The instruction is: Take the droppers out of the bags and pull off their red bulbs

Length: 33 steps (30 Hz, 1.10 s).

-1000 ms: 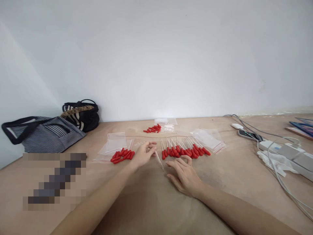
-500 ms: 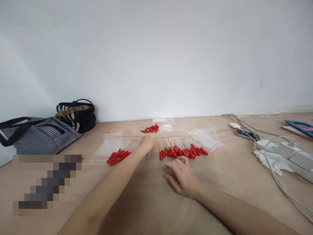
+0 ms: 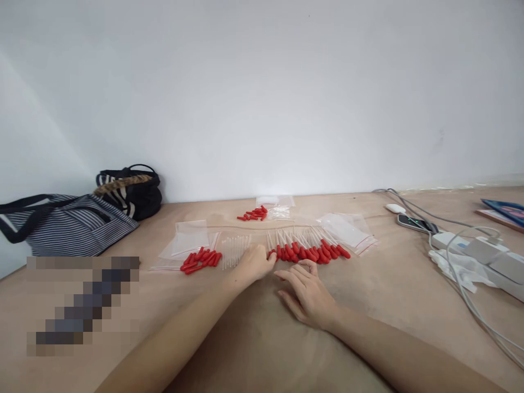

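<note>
A row of thin white sticks with red ends [image 3: 311, 253] lies fanned out on the table. My left hand [image 3: 257, 263] is closed at the left end of this row, its fingertips on the leftmost red end; the thumb and hand hide part of that stick. My right hand [image 3: 308, 295] rests just in front of the row, fingers loosely spread and holding nothing. Left of my left hand lie bare clear sticks [image 3: 233, 250] side by side. Beyond them is a small pile of loose red pieces [image 3: 200, 261] by clear zip bags [image 3: 191, 236].
Toward the wall are more red pieces [image 3: 252, 214] and a clear bag with white sticks [image 3: 280, 213]. Another zip bag [image 3: 347, 232] lies right of the row. Striped bags [image 3: 82, 226] stand at left; a power strip [image 3: 487, 254] and cables at right.
My left hand has come nearer and slightly right, from the far tips of the sticks to the leftmost red end. The clear sticks are now more exposed. My right hand has stayed put.
</note>
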Tool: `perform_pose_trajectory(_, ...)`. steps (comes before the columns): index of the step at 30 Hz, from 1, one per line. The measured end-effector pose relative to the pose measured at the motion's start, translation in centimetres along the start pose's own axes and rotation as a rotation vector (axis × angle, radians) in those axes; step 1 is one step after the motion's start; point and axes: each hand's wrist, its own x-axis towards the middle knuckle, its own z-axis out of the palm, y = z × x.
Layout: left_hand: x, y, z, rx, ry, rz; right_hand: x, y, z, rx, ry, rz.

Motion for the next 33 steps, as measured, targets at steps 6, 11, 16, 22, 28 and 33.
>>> perform_pose_trajectory(6,0.8,0.1,-0.4,-0.095,-0.090,-0.076,0.0,-0.1,0.0,0.004,0.017,-0.005)
perform_pose_trajectory(11,1.2,-0.7,-0.3,-0.176,-0.167,-0.131,0.0,0.0,0.1,-0.003,0.013,-0.008)
perform_pose_trajectory(16,1.2,-0.9,-0.5,-0.155,-0.110,-0.116,-0.1,0.1,0.0,-0.012,0.013,-0.001)
perform_pose_trajectory(22,-3.2,-2.4,-2.0,-0.053,0.056,0.078,-0.3,0.3,0.0,-0.045,0.061,-0.024)
perform_pose_trajectory(28,-7.9,-4.6,-0.7,0.136,0.199,0.640,-0.2,0.1,0.2,-0.178,0.159,-0.147)
perform_pose_trajectory(33,-7.9,-4.6,0.5,0.141,0.306,0.780,-0.1,0.4,0.8,-0.183,0.110,-0.179)
